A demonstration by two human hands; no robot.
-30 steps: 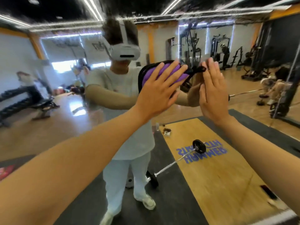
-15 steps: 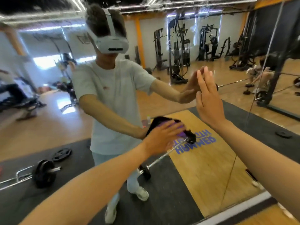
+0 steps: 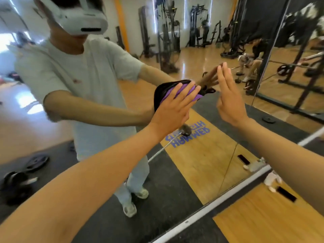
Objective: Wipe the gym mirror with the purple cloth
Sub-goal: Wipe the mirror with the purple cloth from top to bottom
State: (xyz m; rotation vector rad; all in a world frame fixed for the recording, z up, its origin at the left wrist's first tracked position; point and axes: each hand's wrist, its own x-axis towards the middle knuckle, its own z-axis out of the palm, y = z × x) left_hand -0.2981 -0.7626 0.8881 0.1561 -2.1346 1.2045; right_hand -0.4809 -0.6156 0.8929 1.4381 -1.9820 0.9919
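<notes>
Left hand [image 3: 172, 109]: fingers straight, spread, pressing purple cloth [image 3: 167, 93] flat on gym mirror [image 3: 201, 172], 12 o'clock. Right hand [image 3: 228, 100]: flat, empty, 3 o'clock of cloth, fingertips at glass. Reflected: barbell [image 3: 185, 130], 6 o'clock of cloth.

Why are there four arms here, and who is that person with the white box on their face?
It is one person in front of a big gym mirror. A camera worn on their head took this picture, looking forward and down, so the two big arms at the bottom are their own. The person facing you is only their reflection, and the white box is their headset, seen in the glass. The left hand presses a purple cloth flat against the mirror with straight fingers, to wipe it. The right hand is open and holds nothing, its fingertips up at the glass. The barbell and the gym machines are reflections too: they stand behind the person.
</notes>
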